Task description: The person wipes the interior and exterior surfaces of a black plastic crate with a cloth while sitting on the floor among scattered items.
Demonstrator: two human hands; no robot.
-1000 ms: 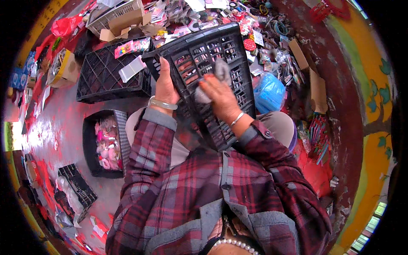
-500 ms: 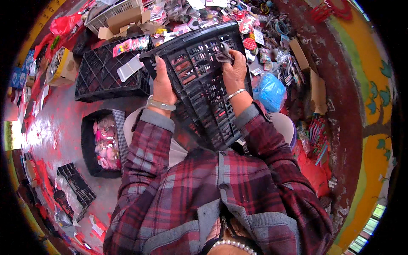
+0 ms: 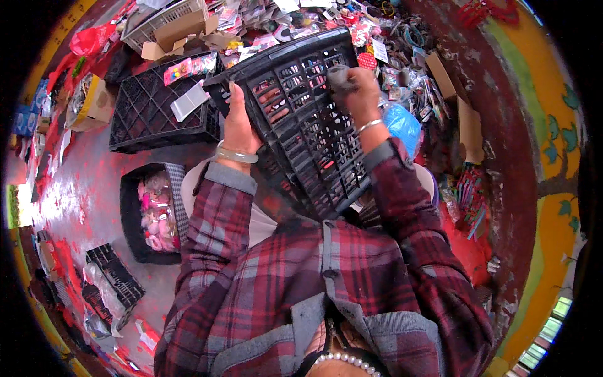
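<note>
Rightward our right hand is moving, closed around a grey rag at the upper right of the black basket. Our left hand is clasping its left edge, fingers hidden. Between both, we are probably mid-wiping; what remains, we cannot tell.

Around the black basket, a hand could pass over bare floor between eight and nine o'clock, bounded by the black crate at nine and checked-sided box at eight. Heaped packets obstruct twelve to one; blue bag and cardboard crowd three. The right hand, gripping grey cloth, blocks two.
</note>
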